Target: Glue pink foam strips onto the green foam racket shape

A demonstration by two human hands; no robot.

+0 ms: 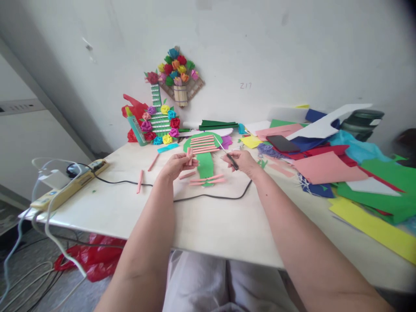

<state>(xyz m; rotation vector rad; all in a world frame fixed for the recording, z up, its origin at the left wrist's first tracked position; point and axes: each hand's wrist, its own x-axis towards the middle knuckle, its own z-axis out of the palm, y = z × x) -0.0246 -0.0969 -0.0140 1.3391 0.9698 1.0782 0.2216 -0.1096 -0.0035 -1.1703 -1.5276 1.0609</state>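
Note:
My left hand [177,164] is closed around a short pink paper stick [190,155], held above the white table [208,216]. My right hand [242,161] grips small scissors [231,160] with dark handles, the thin blades pointing up and left. Between both hands lies a green paper shape [206,164] with several pink sticks [203,144] laid across its top and two more across its foot [208,180]. Loose pink sticks [140,181] lie to the left on the table.
A black cable [211,197] runs across the table to a power strip [65,186] at the left edge. Coloured paper sheets [357,182] pile up on the right, with a phone [282,143] on them. Paper-flower crafts [160,123] and a glue bottle [136,128] stand against the wall.

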